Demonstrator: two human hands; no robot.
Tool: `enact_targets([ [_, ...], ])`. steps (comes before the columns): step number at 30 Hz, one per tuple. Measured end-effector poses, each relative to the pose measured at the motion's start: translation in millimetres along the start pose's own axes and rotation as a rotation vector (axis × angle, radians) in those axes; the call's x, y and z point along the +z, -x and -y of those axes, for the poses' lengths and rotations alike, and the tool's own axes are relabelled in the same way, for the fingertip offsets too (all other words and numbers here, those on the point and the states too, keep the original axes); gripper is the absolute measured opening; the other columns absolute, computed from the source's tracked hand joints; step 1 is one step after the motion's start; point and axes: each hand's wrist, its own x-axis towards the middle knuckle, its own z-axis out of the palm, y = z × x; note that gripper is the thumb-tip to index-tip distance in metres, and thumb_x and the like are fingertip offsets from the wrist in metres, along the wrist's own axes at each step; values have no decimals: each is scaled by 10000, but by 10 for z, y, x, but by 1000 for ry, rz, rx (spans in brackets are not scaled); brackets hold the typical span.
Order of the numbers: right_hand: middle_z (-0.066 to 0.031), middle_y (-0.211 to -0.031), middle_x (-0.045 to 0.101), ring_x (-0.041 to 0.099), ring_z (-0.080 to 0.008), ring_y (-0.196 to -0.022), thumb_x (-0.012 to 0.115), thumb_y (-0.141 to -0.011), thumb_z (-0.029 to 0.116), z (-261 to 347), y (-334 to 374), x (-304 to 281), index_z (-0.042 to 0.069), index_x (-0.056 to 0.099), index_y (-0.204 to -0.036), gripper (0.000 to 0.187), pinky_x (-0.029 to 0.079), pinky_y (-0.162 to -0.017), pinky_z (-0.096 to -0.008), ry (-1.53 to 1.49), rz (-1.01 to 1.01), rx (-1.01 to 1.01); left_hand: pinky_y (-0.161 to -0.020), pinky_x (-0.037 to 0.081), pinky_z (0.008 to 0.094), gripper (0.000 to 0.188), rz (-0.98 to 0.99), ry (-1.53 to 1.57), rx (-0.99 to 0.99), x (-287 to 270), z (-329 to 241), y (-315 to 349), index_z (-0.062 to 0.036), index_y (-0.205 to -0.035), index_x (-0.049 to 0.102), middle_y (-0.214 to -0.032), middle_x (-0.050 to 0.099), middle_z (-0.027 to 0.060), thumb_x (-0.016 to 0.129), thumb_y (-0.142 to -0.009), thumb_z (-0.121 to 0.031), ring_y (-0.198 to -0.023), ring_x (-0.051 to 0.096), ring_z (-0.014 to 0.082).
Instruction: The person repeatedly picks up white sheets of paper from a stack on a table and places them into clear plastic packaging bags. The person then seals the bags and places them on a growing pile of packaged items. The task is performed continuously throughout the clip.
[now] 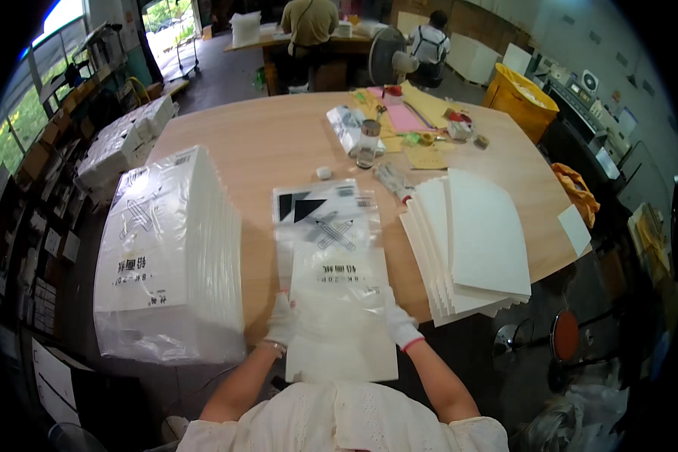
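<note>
At the near edge of the table lies a stack of white paper [340,348], its far part inside a clear plastic bag [330,218] printed with crossed pencils. The near end of the paper sticks out of the bag towards me. My left hand [282,319], in a white glove, is closed on the left side of the bagged paper. On the opposite side my right hand [404,324], gloved too, grips the right edge; its fingertips are partly hidden. More flat bags lie under the far end of this one.
To the left rises a tall pile of bagged paper packs [162,256]. Fanned stacks of bare white sheets [474,233] lie at the right. Farther back are a glass jar [368,143], a grey glove [392,181] and a small white block [324,173]. Two people sit beyond the table.
</note>
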Motion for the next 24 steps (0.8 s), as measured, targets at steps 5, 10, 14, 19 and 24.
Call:
enact_targets([
  [5,-177,-1005,620,617,-346,-892,443,-887,204,-229,1442,171,146,304,-1378,513,475,-684,-473,-222,-52,-392,-680,452,367,115,501,-241,149,-768,-609,1061,-12,-927,519,-823,563,126,505,-823,-59,-762,553,254],
  [10,-185,-981,618,612,-350,-875,456,-883,206,-203,1412,282,147,326,-1365,502,473,-664,-466,-110,-230,-651,-690,441,417,74,612,-167,162,-790,-570,1049,-13,-866,496,-865,575,196,491,-806,-57,-828,571,332],
  [14,-185,-772,618,601,-365,-670,491,-869,270,-214,1395,88,172,356,-1351,510,457,-591,-491,-172,2,-174,-717,467,386,109,404,-83,-157,-863,-546,942,-9,-849,550,-836,587,193,485,-766,-36,-803,591,315],
  [19,-98,-1162,584,562,-215,-1067,600,-847,272,-822,1061,976,47,490,-1257,481,450,-882,-339,-1201,-76,28,-698,450,317,98,497,-30,170,-878,-1136,852,-6,-770,526,-761,520,120,472,-705,43,-758,547,229],
  [24,-72,-1097,563,544,-172,-970,580,-864,222,369,848,516,7,517,-1184,392,468,-790,-332,-1560,130,68,-572,443,313,89,426,-90,628,-1281,-2185,447,-37,-732,514,-776,523,121,562,-663,-9,-636,548,219],
])
